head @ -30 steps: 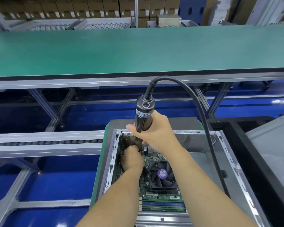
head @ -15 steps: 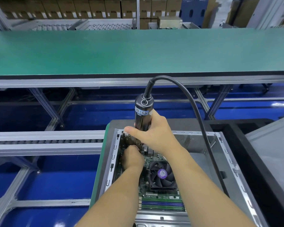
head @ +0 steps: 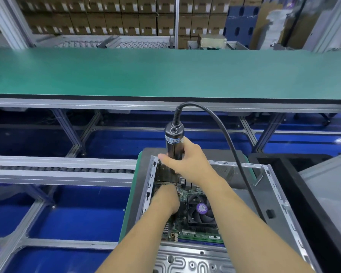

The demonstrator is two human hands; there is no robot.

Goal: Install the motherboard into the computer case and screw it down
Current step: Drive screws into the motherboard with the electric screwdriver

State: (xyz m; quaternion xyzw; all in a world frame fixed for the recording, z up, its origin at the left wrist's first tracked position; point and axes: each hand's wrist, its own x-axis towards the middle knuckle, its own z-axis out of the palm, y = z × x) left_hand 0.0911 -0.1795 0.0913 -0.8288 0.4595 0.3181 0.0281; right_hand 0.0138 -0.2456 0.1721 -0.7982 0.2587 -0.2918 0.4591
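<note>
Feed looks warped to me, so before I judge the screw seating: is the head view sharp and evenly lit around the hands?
Head view: wide-angle bends the green bench edge; motherboard evenly lit, no glare; right hand and screwdriver fairly sharp; bit tip hidden.

Little text can be read. A blue and white label (head: 172, 140) is wrapped round the upper barrel of the black electric screwdriver (head: 173, 142); characters are printed on it, but they are too blurred to be made out. A round purple sticker (head: 202, 208) is set on the hub of the cooler fan (head: 200, 211); pale print is carried on it, none of it legible. Near the front edge of the motherboard (head: 193, 232), a short white marking (head: 185, 234) is printed on the green board, and it appears to begin with "X7", the rest being unclear. White labels (head: 117, 9) are stuck on the stacked cardboard boxes (head: 106, 14) in the background, too small to be read.
</note>
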